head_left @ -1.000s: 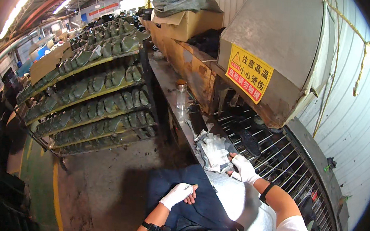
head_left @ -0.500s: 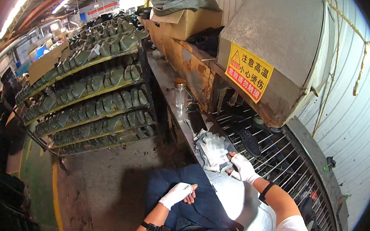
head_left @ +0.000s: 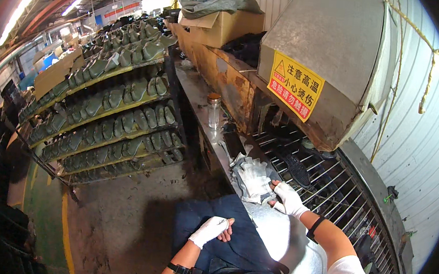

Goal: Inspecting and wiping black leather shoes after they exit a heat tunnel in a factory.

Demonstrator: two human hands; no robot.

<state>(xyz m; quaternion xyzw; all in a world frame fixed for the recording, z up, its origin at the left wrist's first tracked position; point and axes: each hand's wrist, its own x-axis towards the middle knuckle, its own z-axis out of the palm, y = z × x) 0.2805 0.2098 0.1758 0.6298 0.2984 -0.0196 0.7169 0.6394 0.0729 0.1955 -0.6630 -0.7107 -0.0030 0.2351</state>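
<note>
A barred metal rack (head_left: 351, 196) has slim, straight rods. Left of it, on the worn grey desk (head_left: 196, 91), lies a whitish, ruffled pile (head_left: 255, 178) of thin, cloth-like layers, its long axis roughly following the rack's left edge, pointing away from the person. Beside the rack, the white-gloved right hand (head_left: 288, 199) meets the pile, thumb and fingers apart; whether it grasps, I cannot tell. Farther left of the rack, the similarly gloved left hand (head_left: 213, 231) is loosely clenched over dark-blue cloth (head_left: 242, 236).

White fingerless gloves (head_left: 208, 232), black wristbands (head_left: 316, 229)
</note>
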